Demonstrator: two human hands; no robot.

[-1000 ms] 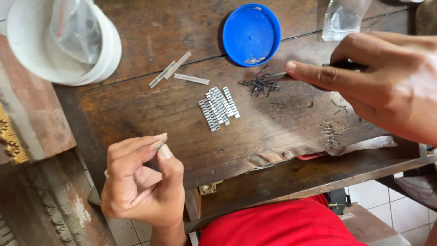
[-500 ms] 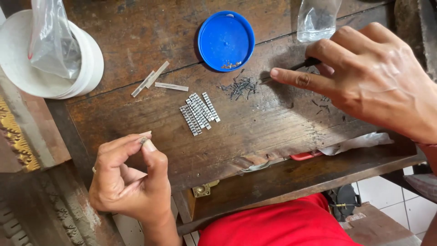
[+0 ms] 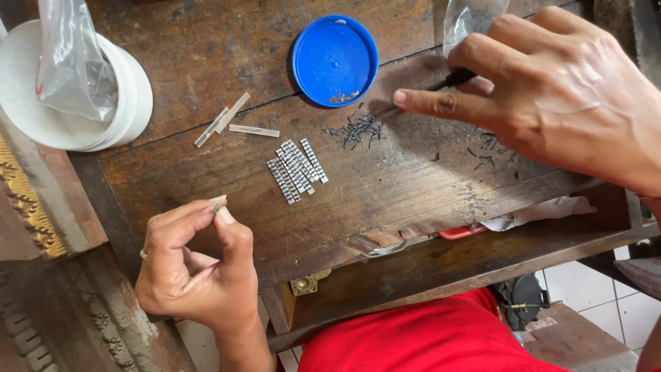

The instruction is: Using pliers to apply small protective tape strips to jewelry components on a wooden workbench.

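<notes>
Nearest the camera, the left hand (image 3: 196,272) hangs just off the near edge of the worn wooden workbench (image 3: 413,200), thumb and forefinger pinched narrow on a small silvery piece (image 3: 217,205) whose tip alone shows; over the last second this hand has kept the same pinch and the same place relative to the bench, so the piece seems to be waiting, ready to be worked on. On the bench just beyond lies a neat cluster of short toothed metal strips (image 3: 297,169), and three plain flat strips (image 3: 234,122) sit a little further back, none of them disturbed. The change is on the other side: the right hand (image 3: 551,103), fingers closed on a thin black tool (image 3: 456,79) with the forefinger stretched along it, has slid closer to the small heap of dark pins (image 3: 358,129), its tip now just beside them, which I judge to be the start of picking one up. Behind the heap rests a blue lid (image 3: 335,58) holding a few tiny bits, and far left a white tub (image 3: 131,103) with a clear plastic bag (image 3: 72,65) in it.
</notes>
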